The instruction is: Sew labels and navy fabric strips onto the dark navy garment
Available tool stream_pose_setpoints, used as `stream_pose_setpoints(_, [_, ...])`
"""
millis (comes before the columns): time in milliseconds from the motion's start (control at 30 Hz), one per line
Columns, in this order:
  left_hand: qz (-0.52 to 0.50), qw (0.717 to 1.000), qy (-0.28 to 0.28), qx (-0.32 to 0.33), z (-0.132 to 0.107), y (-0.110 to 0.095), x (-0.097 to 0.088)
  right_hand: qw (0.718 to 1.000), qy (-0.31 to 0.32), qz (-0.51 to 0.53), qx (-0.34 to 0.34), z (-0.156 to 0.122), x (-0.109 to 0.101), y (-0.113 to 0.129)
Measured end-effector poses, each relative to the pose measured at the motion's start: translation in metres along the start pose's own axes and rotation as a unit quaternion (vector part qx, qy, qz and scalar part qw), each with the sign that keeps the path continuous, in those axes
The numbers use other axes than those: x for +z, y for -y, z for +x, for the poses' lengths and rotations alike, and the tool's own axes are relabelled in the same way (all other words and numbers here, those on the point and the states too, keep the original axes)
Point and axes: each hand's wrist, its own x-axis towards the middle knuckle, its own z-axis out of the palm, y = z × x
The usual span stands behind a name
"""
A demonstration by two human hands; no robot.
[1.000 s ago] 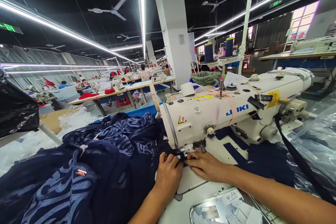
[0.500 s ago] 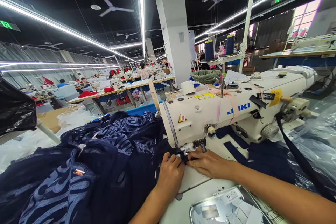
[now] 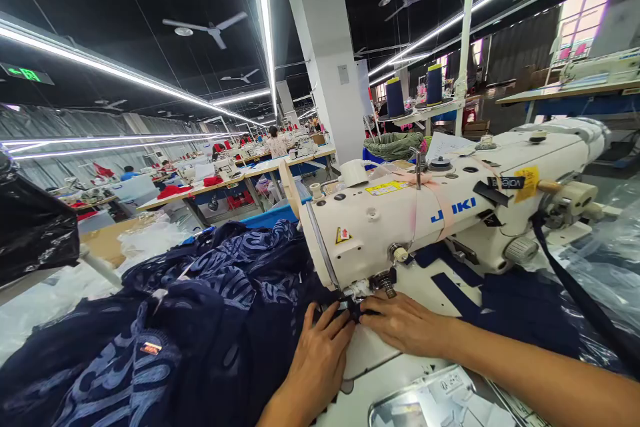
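A white sewing machine (image 3: 380, 213) has its needle end low, with navy fabric (image 3: 353, 310) beneath it. My left hand (image 3: 324, 353) lies just left of the needle area, fingers stretched forward and spread over the cloth. From the right, my right hand (image 3: 400, 321) reaches in with fingers bent and pressed together at the fabric's edge; its fingertips are partly hidden. Both hands are close together in front of the presser foot. To the left, a heap of navy garments (image 3: 225, 347) with pale blue embroidery is bunched up against the machine.
A metal tray (image 3: 420, 407) with white labels lies at the front edge. Cut navy pieces (image 3: 525, 307) and a dangling strap (image 3: 575, 293) lie right. Two thread cones (image 3: 434, 85) stand behind. A black plastic bag (image 3: 35, 220) hangs left; clear plastic (image 3: 610, 267) lies far right.
My left hand's fingers, curled before, are now extended and spread over the cloth. My right hand stays near the needle, its fingers slightly shifted. The view has turned a little.
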Motion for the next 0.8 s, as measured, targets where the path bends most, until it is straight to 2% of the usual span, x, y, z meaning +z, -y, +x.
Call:
stream_pose_setpoints(133, [-0.003, 1.000, 0.012, -0.006, 0.0008, 0.0006, 0.0005, 1.000, 0.008, 0.002, 0.003, -0.0007, 0.0014, -0.0014])
stream_pose_setpoints(400, [0.014, 1.000, -0.021, 0.007, 0.0002, 0.0024, 0.0068, 1.000, 0.014, 0.013, 0.007, 0.0000, 0.0037, -0.0036])
stream_pose_setpoints(800, [0.019, 0.999, -0.006, -0.033, 0.0017, -0.0008, 0.0088, 0.998, 0.025, 0.023, 0.044, 0.0026, 0.0026, 0.0002])
